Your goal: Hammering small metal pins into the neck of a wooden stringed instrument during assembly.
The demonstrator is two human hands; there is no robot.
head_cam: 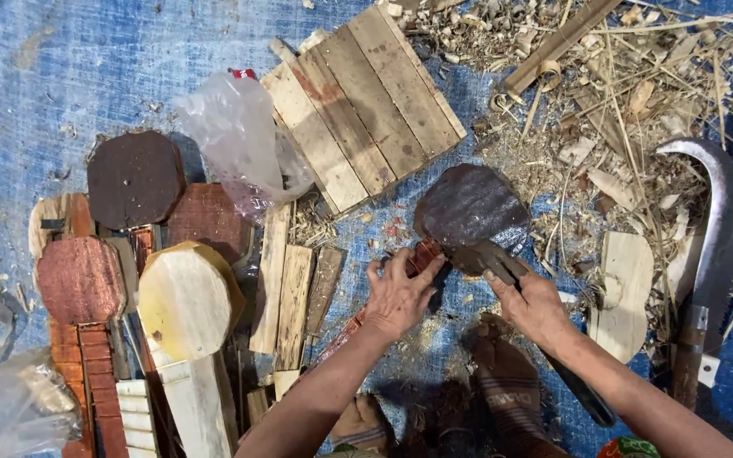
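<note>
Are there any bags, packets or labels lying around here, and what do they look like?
Clear plastic bag: crumpled, see-through, with a red bit at the top, lying beside the plank board.
More clear plastic: crinkled, at the lower left edge on the blue tarp.
Sock: striped brown, with some lettering, below the right hand.
No screens or signs.

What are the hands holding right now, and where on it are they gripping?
The left hand grips the reddish neck of a dark paddle-shaped wooden piece, just below its head. The right hand holds a dark-handled tool against that junction.
</note>
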